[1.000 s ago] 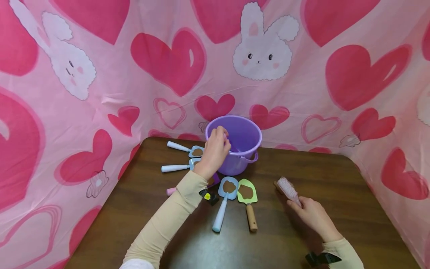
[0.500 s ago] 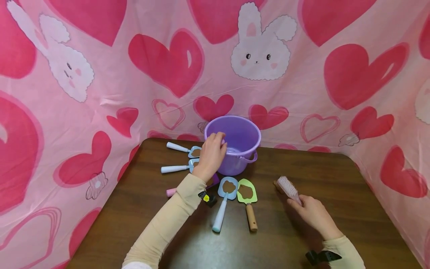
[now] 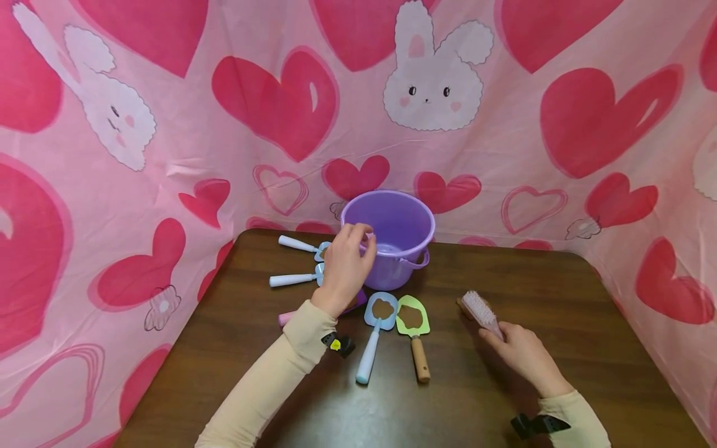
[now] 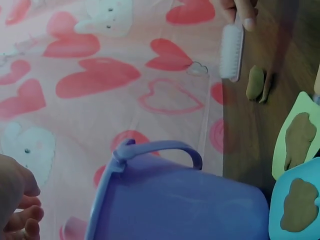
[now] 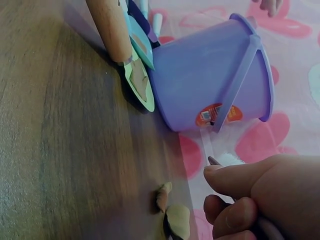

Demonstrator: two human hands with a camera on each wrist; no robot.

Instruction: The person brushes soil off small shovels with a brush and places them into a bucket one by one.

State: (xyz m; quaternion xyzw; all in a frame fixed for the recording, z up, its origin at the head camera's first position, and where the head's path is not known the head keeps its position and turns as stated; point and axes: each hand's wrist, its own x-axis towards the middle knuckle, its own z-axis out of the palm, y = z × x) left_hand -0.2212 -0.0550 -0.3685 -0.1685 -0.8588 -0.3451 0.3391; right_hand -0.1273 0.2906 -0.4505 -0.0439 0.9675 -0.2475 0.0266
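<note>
Over the left rim of the purple bucket [image 3: 392, 274], my left hand [image 3: 343, 264] has loosely bent fingers. In the left wrist view these fingers [image 4: 22, 220] stand apart from the bucket [image 4: 185, 200], and nothing shows in their grip. A small pinkish piece [image 4: 75, 227] shows beside the rim; what it belongs to is unclear. My right hand [image 3: 526, 354] grips the handle of a white-bristled brush [image 3: 480, 309] above the table's right part. Brown lumps [image 4: 255, 82] lie on the table near the brush.
In front of the bucket lie a blue spatula [image 3: 368, 358] and a green one [image 3: 420, 361], both with brown patches. Two white-handled tools [image 3: 292, 280] and a pink-handled purple one [image 3: 285, 318] are at the left. A pink heart-print cloth [image 3: 476, 149] hangs behind.
My left hand has drawn back slightly left and down from the bucket's opening, and its fingers have loosened. A purple shape seen inside the bucket earlier no longer shows. The right hand keeps its grip.
</note>
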